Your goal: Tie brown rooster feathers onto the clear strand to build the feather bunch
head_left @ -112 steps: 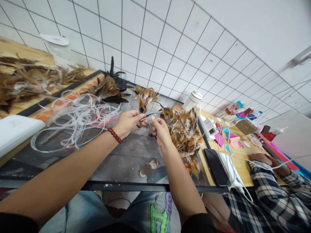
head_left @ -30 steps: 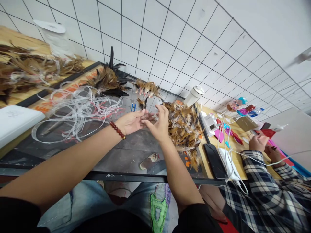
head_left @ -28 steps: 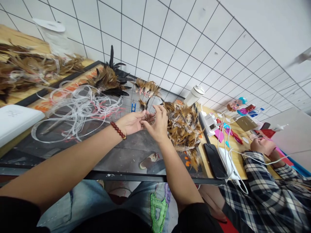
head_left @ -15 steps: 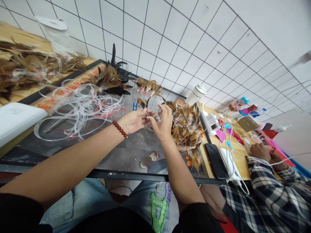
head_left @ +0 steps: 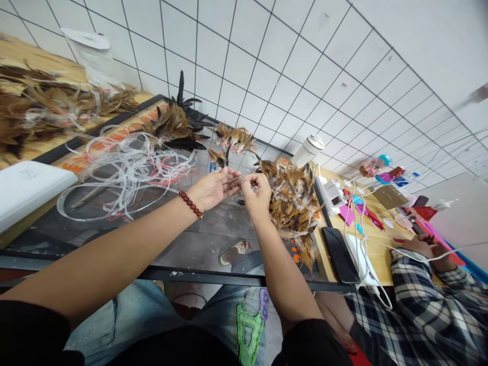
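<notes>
My left hand (head_left: 215,190), with a dark red bead bracelet at the wrist, pinches a small bunch of feathers (head_left: 219,156) between thumb and forefinger; its other fingers are stretched out. The bunch is brown with a black tip and stands up above the fingertips. Close by on the right, my right hand (head_left: 257,195) is closed in a pinch. What it holds, if anything, is too small to tell. Beside it spreads a large pile of brown feathers (head_left: 293,195). Behind both hands lies a row of small tied feather bunches (head_left: 234,137).
Tangled white ribbon (head_left: 129,173) covers the left of the glass tabletop. Black and brown feathers (head_left: 175,122) lie behind it. A white bottle (head_left: 308,149), a phone (head_left: 340,254) and a power strip with cables (head_left: 362,262) are on the right, near another person's hands (head_left: 423,246).
My right hand's fingers have curled from loosely spread into a tight pinch. The feather bunch in my left hand has risen slightly and tilted left.
</notes>
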`<action>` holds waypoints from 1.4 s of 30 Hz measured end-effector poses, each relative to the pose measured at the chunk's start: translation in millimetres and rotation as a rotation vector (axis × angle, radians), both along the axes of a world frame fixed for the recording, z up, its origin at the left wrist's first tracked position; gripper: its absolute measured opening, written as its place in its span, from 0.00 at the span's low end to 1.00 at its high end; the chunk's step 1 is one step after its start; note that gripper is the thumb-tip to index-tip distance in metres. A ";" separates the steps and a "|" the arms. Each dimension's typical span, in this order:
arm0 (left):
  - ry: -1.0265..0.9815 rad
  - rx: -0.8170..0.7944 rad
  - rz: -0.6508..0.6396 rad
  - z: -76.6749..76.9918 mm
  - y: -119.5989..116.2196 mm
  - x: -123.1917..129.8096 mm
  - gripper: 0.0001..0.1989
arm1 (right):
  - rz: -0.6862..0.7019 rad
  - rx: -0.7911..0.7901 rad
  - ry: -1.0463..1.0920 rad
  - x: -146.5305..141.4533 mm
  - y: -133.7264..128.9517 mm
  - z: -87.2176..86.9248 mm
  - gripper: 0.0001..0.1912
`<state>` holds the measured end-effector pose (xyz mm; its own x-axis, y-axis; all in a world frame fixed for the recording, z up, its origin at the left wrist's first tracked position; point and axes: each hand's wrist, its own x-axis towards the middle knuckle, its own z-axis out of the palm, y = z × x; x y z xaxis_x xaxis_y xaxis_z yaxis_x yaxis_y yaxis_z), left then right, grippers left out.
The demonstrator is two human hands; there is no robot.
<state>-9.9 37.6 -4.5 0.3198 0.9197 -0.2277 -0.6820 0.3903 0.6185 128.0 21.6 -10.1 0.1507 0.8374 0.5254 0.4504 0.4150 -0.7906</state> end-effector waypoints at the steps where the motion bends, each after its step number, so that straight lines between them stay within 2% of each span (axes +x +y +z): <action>1: -0.007 -0.003 0.026 0.5 0.5 -0.7 0.07 | -0.013 -0.001 0.035 0.1 0.1 0.4 0.06; 3: -0.007 0.005 0.046 0.1 1.4 -1.4 0.07 | 0.010 -0.024 0.054 -0.7 0.5 -0.7 0.08; 7: 0.017 0.044 -0.016 -4.5 1.1 1.7 0.07 | 0.114 -0.052 -0.008 -4.6 2.4 -7.7 0.07; 11: 0.026 0.058 -0.063 -5.6 -0.3 4.1 0.07 | 0.114 -0.003 -0.006 -5.7 1.8 -9.0 0.07; 14: -0.019 0.032 0.037 -1.7 1.0 0.6 0.06 | 0.058 0.026 0.028 -4.5 -0.4 -4.4 0.08; 17: -0.029 0.001 0.154 0.9 2.6 -3.3 0.06 | -0.007 0.045 0.180 -3.3 0.3 -2.1 0.08; 21: 0.027 0.011 0.147 -2.7 0.5 0.1 0.06 | -0.067 0.071 0.396 -2.7 5.5 -6.9 0.11; 29: 0.059 0.108 0.087 -4.6 -6.3 11.8 0.06 | 0.065 -0.085 0.369 -14.7 0.8 -11.1 0.10; 34: 0.083 0.131 0.036 -4.6 -8.1 13.2 0.06 | 0.067 -0.119 0.309 -17.9 -2.4 -9.6 0.09; 37: 0.089 0.115 0.058 -5.6 -7.4 11.4 0.06 | 0.059 -0.132 0.265 -13.9 -1.6 -6.4 0.09; 39: 0.116 0.105 0.080 -4.8 -6.5 9.2 0.07 | 0.101 -0.158 0.339 -7.7 0.4 -2.1 0.11; 40: 0.143 0.108 0.051 -3.8 -6.2 7.9 0.07 | 0.161 -0.201 0.398 -3.5 1.6 0.5 0.13; 42: 0.196 0.124 -0.105 -0.5 -6.6 5.3 0.08 | 0.381 -0.370 0.506 6.2 3.6 5.6 0.17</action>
